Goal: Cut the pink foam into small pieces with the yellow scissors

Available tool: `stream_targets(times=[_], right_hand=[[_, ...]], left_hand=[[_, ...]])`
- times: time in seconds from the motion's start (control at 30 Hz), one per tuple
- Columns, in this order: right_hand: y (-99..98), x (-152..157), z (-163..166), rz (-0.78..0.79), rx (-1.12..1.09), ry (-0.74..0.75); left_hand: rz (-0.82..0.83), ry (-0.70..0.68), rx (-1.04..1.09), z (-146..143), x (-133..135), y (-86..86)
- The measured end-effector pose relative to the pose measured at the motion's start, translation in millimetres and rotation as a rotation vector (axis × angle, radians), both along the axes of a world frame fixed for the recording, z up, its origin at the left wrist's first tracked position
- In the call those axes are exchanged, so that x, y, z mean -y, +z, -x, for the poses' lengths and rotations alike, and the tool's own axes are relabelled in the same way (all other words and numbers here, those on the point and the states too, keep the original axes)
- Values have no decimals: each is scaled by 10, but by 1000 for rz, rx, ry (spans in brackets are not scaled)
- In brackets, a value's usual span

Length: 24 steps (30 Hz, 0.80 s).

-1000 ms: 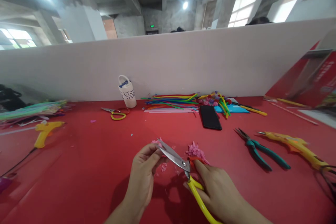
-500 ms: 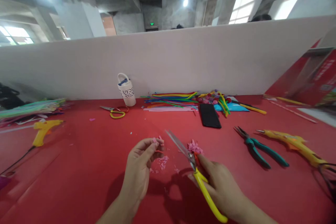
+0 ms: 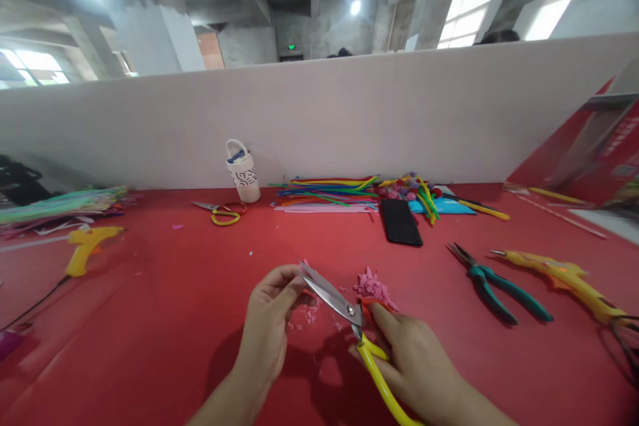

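My left hand point(image 3: 269, 316) is closed in a pinch on a small pink piece point(image 3: 305, 265), mostly covered by the fingers and a blade. My right hand point(image 3: 414, 349) grips a pair of scissors point(image 3: 332, 299) with yellow and red handles. The blades point up and left, their tips at the pink piece by my left fingertips; a narrow gap shows between them. Under the blades lie tiny pink scraps point(image 3: 312, 313) on the red table. A heap of larger pink cut pieces point(image 3: 372, 284) sits just beyond my right hand.
Pliers point(image 3: 484, 283) and a yellow glue gun point(image 3: 559, 276) lie to the right; another glue gun point(image 3: 84, 249) is at left. Further back are a phone point(image 3: 401, 221), pipe cleaners point(image 3: 324, 193), a white cup point(image 3: 244, 176) and other scissors point(image 3: 219, 213). A white partition point(image 3: 319, 120) stands behind.
The scissors have swung left and their blades have come to the pink piece at my left fingertips. My left hand stays nearly in place, still pinching. The view has shifted slightly.
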State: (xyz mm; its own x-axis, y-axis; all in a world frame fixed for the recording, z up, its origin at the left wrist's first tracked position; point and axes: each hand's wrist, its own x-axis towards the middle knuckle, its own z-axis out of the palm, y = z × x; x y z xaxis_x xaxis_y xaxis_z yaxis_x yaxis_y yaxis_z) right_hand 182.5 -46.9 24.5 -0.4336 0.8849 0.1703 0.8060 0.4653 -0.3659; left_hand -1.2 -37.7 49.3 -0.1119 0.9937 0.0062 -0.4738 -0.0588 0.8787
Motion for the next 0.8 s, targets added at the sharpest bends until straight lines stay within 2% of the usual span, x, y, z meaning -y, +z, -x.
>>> stream_targets(times=[0.23,0.57,0.8], right_hand=[[-16,1,-1,-46,29,5],[-17,8,0,-20,32,-2],[-44,-5,-1,-82,76,13]], left_hand=[[6,-5,-12,-12,36,32],[-2,-3,2,-20,42,42],[31,4,20,-26,53,48]])
